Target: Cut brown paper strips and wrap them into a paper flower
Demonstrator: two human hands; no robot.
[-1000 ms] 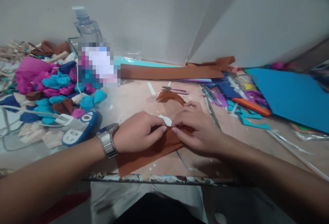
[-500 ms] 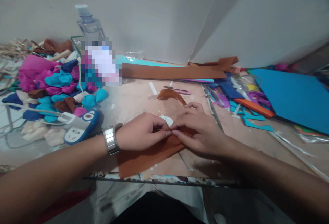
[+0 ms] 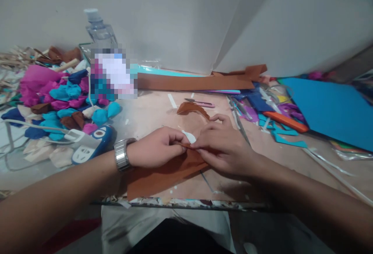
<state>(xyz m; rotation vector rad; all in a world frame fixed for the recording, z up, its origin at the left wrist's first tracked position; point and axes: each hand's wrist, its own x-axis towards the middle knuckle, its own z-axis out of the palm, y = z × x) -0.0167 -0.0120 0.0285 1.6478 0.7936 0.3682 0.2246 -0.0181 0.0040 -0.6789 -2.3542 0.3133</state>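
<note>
My left hand [image 3: 154,151], with a steel watch on its wrist, pinches the upper edge of a brown paper strip [image 3: 159,176] that lies slanting on the board. Fingertip to fingertip with it, my right hand [image 3: 223,147] grips the same edge. A small white lump [image 3: 190,136] peeks out between the two hands. Just beyond them lies a curled brown paper scrap [image 3: 192,109].
A heap of pink, teal, blue and brown paper twists [image 3: 58,98] fills the left, beside a blue-and-white power strip [image 3: 89,145] and a water bottle [image 3: 100,32]. Small snips [image 3: 201,103], long brown strips [image 3: 195,82], an orange cutter [image 3: 284,121] and blue sheets [image 3: 329,106] lie behind and right.
Both hands stay pinched on the strip's edge and have edged slightly left. The strip's near end has slid a little to the left.
</note>
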